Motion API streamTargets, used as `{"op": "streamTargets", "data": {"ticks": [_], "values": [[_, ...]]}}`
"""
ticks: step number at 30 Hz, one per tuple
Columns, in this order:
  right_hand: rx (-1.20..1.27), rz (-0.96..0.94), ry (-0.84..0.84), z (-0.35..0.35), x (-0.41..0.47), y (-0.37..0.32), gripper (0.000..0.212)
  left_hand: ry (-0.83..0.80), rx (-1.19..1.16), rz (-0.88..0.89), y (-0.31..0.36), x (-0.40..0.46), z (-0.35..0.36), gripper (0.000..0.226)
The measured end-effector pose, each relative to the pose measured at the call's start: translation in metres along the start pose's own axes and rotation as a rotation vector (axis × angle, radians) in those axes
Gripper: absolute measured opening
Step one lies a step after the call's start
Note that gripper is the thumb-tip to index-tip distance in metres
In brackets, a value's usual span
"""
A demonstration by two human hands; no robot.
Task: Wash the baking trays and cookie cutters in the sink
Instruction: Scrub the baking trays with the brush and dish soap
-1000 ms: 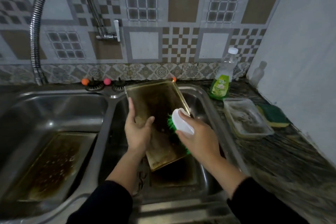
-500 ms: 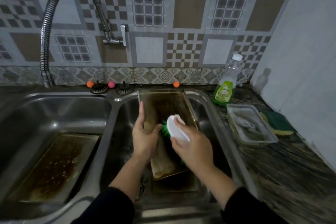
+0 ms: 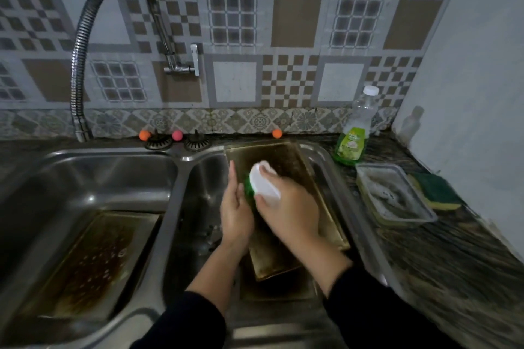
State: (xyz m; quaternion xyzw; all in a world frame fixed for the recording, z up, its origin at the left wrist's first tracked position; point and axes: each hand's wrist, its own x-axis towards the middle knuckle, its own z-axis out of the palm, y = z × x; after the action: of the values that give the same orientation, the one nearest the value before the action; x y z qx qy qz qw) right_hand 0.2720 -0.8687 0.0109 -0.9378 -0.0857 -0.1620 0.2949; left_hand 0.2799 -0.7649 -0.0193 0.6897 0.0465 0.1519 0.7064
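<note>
A greasy, browned baking tray (image 3: 286,161) stands tilted in the right sink basin (image 3: 198,207), its far end leaning on the back rim. My left hand (image 3: 235,215) grips the tray's left edge. My right hand (image 3: 289,212) presses a white-backed scrub brush (image 3: 265,183) with green bristles against the tray's inner face. A second dirty tray (image 3: 90,261) lies flat in the left basin. Another tray's edge shows under the tilted one at the bottom of the right basin.
A flexible metal tap (image 3: 82,65) arches over the left basin. A green dish soap bottle (image 3: 353,133), a clear plastic container (image 3: 394,195) and a green-yellow sponge (image 3: 436,191) sit on the dark counter to the right. Two drain strainers (image 3: 177,143) rest behind the basins.
My right hand has slid the brush up and left along the tray, close to my left hand. The tray has turned more upright and narrower in view.
</note>
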Motion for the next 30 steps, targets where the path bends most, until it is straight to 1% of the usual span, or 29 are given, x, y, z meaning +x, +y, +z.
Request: {"op": "streamTargets", "data": {"ticks": [2, 4, 5, 7, 9, 10, 12, 14, 15, 17, 19, 21, 23, 24, 25, 27, 30], "values": [[-0.029, 0.032, 0.019, -0.004, 0.043, -0.010, 0.053, -0.057, 0.008, 0.025, 0.005, -0.004, 0.007, 0.057], [0.024, 0.021, 0.023, -0.006, 0.060, -0.014, 0.052, -0.051, -0.009, 0.032, 0.009, -0.002, 0.007, 0.057], [0.038, -0.001, 0.011, -0.006, 0.052, -0.013, 0.053, -0.029, -0.024, 0.025, 0.010, 0.000, 0.003, 0.055], [0.039, -0.049, -0.018, 0.001, 0.011, -0.004, 0.054, 0.042, -0.030, 0.014, 0.007, 0.010, -0.012, 0.053], [0.135, -0.077, -0.041, 0.006, -0.041, 0.002, 0.056, 0.093, 0.017, 0.023, 0.004, 0.014, -0.026, 0.054], [0.172, -0.083, -0.063, 0.008, -0.054, 0.005, 0.057, 0.084, 0.043, 0.040, 0.002, 0.012, -0.029, 0.055], [0.147, -0.063, -0.040, 0.008, -0.033, 0.011, 0.055, 0.020, 0.066, 0.037, -0.001, 0.004, -0.026, 0.058], [0.031, 0.024, 0.000, 0.004, 0.016, 0.011, 0.053, -0.035, 0.067, 0.035, -0.004, -0.005, -0.014, 0.061], [0.016, 0.064, 0.026, -0.001, 0.040, 0.010, 0.052, -0.054, 0.077, 0.046, -0.004, -0.007, -0.008, 0.063], [0.074, 0.127, 0.063, -0.007, 0.065, 0.011, 0.052, -0.045, 0.096, 0.070, -0.001, -0.003, 0.001, 0.065], [0.107, 0.113, 0.024, -0.006, 0.046, 0.012, 0.053, 0.037, 0.075, 0.065, 0.002, 0.004, 0.000, 0.068], [0.121, 0.047, 0.024, 0.003, -0.001, 0.017, 0.054, 0.106, 0.057, 0.034, -0.001, 0.013, -0.011, 0.070], [0.162, -0.002, 0.043, 0.007, -0.042, 0.021, 0.055, 0.126, 0.078, 0.037, -0.003, 0.016, -0.020, 0.068], [0.167, -0.011, 0.049, 0.009, -0.046, 0.026, 0.055, 0.125, 0.092, 0.049, -0.004, 0.014, -0.020, 0.067], [0.165, 0.003, 0.067, 0.008, -0.037, 0.031, 0.054, 0.120, 0.105, 0.055, -0.003, 0.012, -0.018, 0.067], [0.125, 0.095, 0.108, 0.004, 0.000, 0.035, 0.052, 0.067, 0.108, 0.062, -0.002, 0.006, -0.007, 0.067], [0.071, 0.165, 0.085, -0.006, 0.051, 0.036, 0.053, -0.017, 0.095, 0.091, -0.004, 0.000, 0.007, 0.070]]}}
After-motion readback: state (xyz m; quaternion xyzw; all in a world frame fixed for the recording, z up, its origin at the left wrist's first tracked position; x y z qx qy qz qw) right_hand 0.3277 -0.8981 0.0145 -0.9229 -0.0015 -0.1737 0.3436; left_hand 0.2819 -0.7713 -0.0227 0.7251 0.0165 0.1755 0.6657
